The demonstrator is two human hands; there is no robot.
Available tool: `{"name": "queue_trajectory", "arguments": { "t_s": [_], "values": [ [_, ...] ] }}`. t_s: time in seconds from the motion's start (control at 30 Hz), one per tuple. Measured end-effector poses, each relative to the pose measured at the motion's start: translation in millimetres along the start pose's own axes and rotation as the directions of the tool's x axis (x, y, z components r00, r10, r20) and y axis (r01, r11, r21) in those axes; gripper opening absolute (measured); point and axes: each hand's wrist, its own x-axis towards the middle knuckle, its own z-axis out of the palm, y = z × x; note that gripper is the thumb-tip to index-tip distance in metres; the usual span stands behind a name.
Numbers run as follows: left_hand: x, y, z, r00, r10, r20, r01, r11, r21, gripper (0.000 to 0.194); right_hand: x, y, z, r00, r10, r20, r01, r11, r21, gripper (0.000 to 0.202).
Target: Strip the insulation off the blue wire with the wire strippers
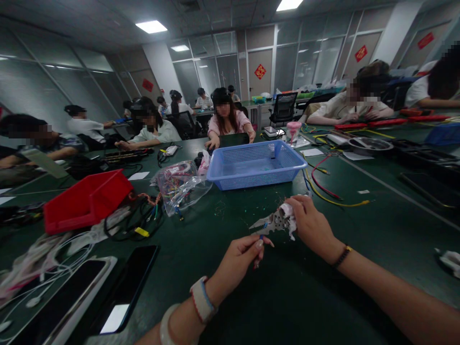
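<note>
My right hand (309,223) is closed round the handles of a pair of wire strippers (275,221), whose grips are wrapped in something white like tissue or cloth. The metal jaws point left, toward my other hand. Between thumb and fingers, my left hand (244,251) pinches a short blue wire (262,236) just below the jaws. A bit of blue also shows at the jaws; whether the blades grip the wire I cannot tell. Small wire scraps lie on the dark green table (223,282) beyond the tool.
A blue plastic basket (258,179) stands ahead, beside a clear bag (183,184) of wires. Left are a red bin (86,201), cables, earphones and two phones (131,282). Coloured cables (338,201) lie at right. Several people sit around the tables.
</note>
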Motion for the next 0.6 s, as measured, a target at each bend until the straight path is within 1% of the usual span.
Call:
{"name": "queue_trajectory", "arguments": {
  "t_s": [0.1,0.27,0.37,0.6],
  "values": [
    [0,0,0.3,1.000,0.007,0.014,-0.007,1.000,0.005,0.040,1,1,0,1.000,-0.006,-0.008,0.006,1.000,-0.018,0.030],
    [-1,2,0.8,1.000,-0.016,0.022,0.015,1.000,0.018,0.041,2,2,-3,1.000,-0.025,-0.001,0.025,0.998,-0.049,0.022],
    [-1,2,1.0,1.000,-0.019,0.020,0.019,0.999,0.027,0.040,3,1,-5,1.000,-0.018,0.025,0.019,0.997,-0.073,0.019],
    [0,3,0.6,1.000,-0.020,0.009,0.019,0.999,0.050,0.039,4,0,-13,0.993,0.044,0.114,-0.039,0.998,-0.046,0.019]
  ]
}}
